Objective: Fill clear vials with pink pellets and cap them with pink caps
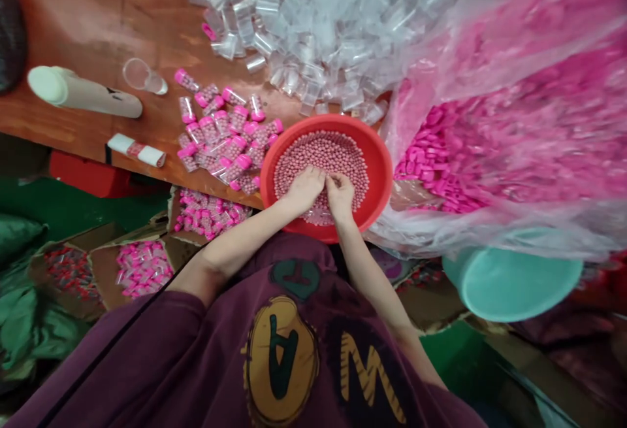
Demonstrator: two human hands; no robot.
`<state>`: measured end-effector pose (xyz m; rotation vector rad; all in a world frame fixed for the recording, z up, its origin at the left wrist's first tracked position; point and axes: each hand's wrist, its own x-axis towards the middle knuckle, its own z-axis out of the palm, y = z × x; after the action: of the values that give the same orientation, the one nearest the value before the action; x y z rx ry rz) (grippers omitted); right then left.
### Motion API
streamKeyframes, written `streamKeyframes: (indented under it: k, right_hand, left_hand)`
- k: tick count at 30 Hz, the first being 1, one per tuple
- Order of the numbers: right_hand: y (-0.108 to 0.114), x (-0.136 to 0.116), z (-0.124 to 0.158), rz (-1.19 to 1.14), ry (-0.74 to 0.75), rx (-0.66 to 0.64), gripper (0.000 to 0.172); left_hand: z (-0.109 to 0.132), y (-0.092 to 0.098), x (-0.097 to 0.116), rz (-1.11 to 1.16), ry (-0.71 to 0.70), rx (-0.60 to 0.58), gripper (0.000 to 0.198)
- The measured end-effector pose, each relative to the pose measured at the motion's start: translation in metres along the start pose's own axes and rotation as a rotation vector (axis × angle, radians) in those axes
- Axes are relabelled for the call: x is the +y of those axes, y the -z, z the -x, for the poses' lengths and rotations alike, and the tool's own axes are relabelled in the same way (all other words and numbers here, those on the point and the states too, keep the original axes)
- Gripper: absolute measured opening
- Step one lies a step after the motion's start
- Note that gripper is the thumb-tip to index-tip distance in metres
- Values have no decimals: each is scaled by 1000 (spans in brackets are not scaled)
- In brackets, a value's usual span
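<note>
A red plastic basin [381, 173] stands at the table's front edge, its bottom covered with small round pink beads [318, 148]. Both my hands are over the beads, fingertips close together. My left hand [306, 189] is closed, back of the hand up; whatever its fingers hold is hidden. Beside it, my right hand [340, 196] is pinched with thumb and fingers together, and I cannot make out what is between them. Something clear, partly hidden, shows among the beads below my hands. Left of the basin lies a pile of small clear bottles [230, 134] with pink caps, filled with beads.
Empty clear containers [313, 36] are heaped behind the basin. A plastic bag of pink caps [490, 153] spreads at the right, above a teal bucket [522, 281]. On the left are a pale cylinder [98, 96] and a clear cup [140, 74]. Boxes [147, 264] of bottles stand below.
</note>
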<state>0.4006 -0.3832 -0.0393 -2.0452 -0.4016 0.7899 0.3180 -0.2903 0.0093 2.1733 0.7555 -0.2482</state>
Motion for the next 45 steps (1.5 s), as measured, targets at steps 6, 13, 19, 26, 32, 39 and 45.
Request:
streamKeyframes:
  k: [6,13,19,26,32,39,45]
  right_hand:
    - [48,-4,22,79,178,31,37]
    - [171,43,4,306,129,365,38]
    - [188,88,-61,407,25,285,34]
    - [176,80,-87,635,-24,187,27]
    - [192,54,-56,104,19,304,38]
    - [157,-19,-7,-156,193,-23,40]
    - [133,-68,9,164,510,-157,32]
  left_hand:
    - [-37,15,-12,-79,50,60,37]
    - [-65,-25,21,-26,67,-3,42]
    - [-52,-56,34,224,-6,-76,46]
    - [-26,-22,21,568,-12,-45,49]
    - [-7,7,29,977,29,-147,45]
    - [0,18,40,1306,114,-356,35]
    - [0,21,46,1337,184,-368,19]
